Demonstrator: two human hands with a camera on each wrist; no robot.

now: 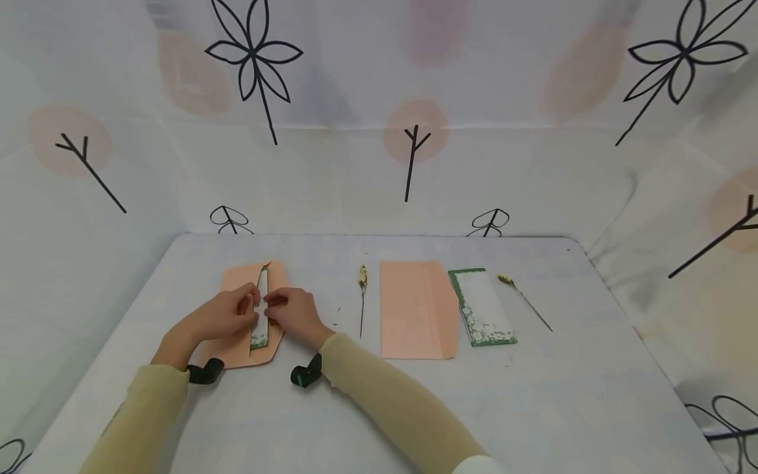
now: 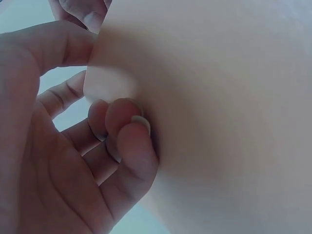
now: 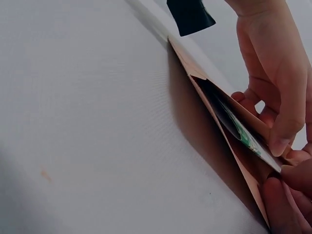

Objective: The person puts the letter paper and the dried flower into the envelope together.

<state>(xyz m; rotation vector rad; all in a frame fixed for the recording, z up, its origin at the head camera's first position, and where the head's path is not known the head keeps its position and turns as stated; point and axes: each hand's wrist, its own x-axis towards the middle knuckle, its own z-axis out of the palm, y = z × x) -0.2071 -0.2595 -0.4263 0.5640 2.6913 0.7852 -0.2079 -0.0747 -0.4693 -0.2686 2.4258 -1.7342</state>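
Nearest you, your right sleeve (image 1: 391, 401) and left sleeve (image 1: 136, 421) enter from the bottom edge, angled so both arms meet at the left part of the worktop (image 1: 551, 408). A dark wrist device (image 1: 306, 372) shows below your right wrist, and its twin (image 1: 204, 371) below your left.

Your left hand (image 1: 222, 316) pinches the raised edge of the peach envelope (image 1: 237, 352), fingers curled against the paper; that grip seems meant to part the pocket from the flap side. Your right hand (image 1: 299, 317) faces it and appears to pinch the long edge of the green-bordered card (image 1: 260, 336), probably because a slim edge is the handiest place to steer a thin sheet. The card lies partly inside the envelope, a narrow strip showing along the pocket's mouth.

To the right, a second envelope (image 1: 408, 309) lies flat, its flap side turned towards a second card (image 1: 485, 309), which lies just beside it; they look set out as a pair. A dried flower (image 1: 362, 286) lies between the envelopes and another (image 1: 524, 301) beyond the second card, each apart from the paper, perhaps to spare the brittle stems. Farthest off hangs the patterned cloth (image 1: 355, 178).
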